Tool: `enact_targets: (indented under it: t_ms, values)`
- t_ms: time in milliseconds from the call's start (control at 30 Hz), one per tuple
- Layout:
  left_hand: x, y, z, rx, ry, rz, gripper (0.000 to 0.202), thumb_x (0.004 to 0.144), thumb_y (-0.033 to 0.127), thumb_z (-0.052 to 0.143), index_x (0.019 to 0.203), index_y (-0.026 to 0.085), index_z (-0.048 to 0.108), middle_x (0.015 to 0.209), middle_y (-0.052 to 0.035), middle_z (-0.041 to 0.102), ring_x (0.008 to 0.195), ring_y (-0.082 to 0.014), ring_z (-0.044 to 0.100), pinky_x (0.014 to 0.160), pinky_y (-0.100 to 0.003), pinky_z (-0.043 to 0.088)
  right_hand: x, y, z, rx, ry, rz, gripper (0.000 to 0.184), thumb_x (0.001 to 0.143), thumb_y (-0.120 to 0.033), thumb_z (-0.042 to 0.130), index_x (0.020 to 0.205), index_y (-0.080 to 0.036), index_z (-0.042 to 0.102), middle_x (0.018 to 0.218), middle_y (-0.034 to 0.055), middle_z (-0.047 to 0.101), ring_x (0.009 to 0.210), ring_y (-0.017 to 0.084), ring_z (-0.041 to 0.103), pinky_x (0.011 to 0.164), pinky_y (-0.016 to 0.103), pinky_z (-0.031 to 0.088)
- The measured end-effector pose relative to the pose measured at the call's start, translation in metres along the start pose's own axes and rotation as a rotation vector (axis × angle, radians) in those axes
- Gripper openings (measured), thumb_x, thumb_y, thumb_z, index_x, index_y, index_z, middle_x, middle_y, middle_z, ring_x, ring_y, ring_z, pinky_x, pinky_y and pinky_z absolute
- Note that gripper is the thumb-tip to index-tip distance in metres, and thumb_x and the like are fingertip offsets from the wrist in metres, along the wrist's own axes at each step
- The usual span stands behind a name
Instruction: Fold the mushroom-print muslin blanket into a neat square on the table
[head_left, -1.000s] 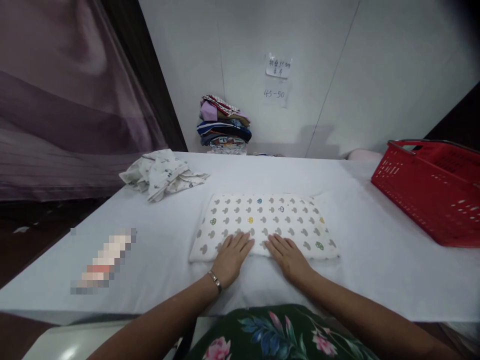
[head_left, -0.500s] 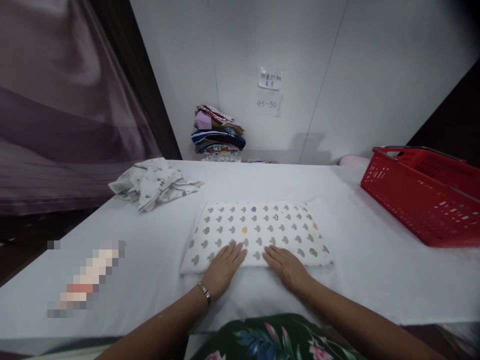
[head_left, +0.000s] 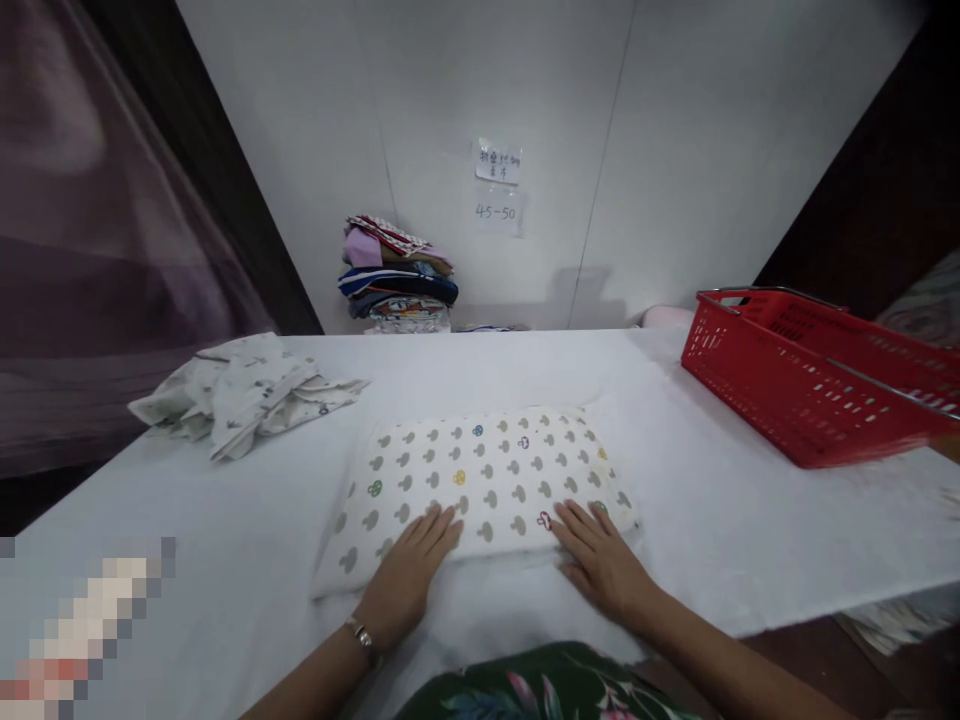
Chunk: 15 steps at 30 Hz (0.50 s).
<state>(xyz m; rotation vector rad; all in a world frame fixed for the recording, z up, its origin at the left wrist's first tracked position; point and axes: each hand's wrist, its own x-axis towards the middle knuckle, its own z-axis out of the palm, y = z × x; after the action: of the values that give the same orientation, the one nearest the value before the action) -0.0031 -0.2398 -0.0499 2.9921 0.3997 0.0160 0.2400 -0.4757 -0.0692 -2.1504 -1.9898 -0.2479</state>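
A folded white cloth with grey mushroom prints (head_left: 480, 480) lies flat on the white table (head_left: 735, 520) in front of me. My left hand (head_left: 409, 575) rests flat on its near left edge, fingers stretched out. My right hand (head_left: 600, 560) lies flat on its near right corner, fingers spread. Neither hand grips anything. A thin bracelet sits on my left wrist.
A crumpled white printed cloth (head_left: 240, 390) lies at the table's left. A stack of folded clothes (head_left: 397, 275) stands against the back wall under two paper notes. A red plastic basket (head_left: 810, 370) sits at the right. A blurred patch covers the lower left corner.
My right hand has slid rightward along the cloth's near edge toward its corner, so the hands are farther apart. The view has swung to the right.
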Motion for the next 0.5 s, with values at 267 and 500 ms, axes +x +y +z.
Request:
enact_targets:
  t_ms: [267, 500]
  values:
    - [0.009, -0.011, -0.025, -0.188, 0.007, -0.074, 0.043, 0.085, 0.032, 0.043, 0.126, 0.024, 0.051, 0.138, -0.0022, 0.043, 0.129, -0.0195, 0.037, 0.104, -0.038, 0.038, -0.022, 0.028, -0.007, 0.023, -0.024, 0.140, 0.058, 0.091, -0.041, 0.040, 0.143, -0.022, 0.024, 0.145, 0.0093, 0.028, 0.135, 0.024, 0.024, 0.108, 0.051, 0.022]
    - [0.014, -0.034, -0.012, 0.035, 0.141, -0.368, 0.057, 0.083, 0.050, 0.040, 0.132, 0.021, 0.046, 0.145, -0.0075, 0.031, 0.136, -0.0287, 0.022, 0.108, -0.053, 0.022, 0.024, 0.048, -0.015, 0.042, -0.010, 0.382, 0.061, 0.092, -0.048, 0.032, 0.143, -0.016, 0.024, 0.148, 0.0110, 0.022, 0.137, 0.023, 0.012, 0.109, 0.049, 0.019]
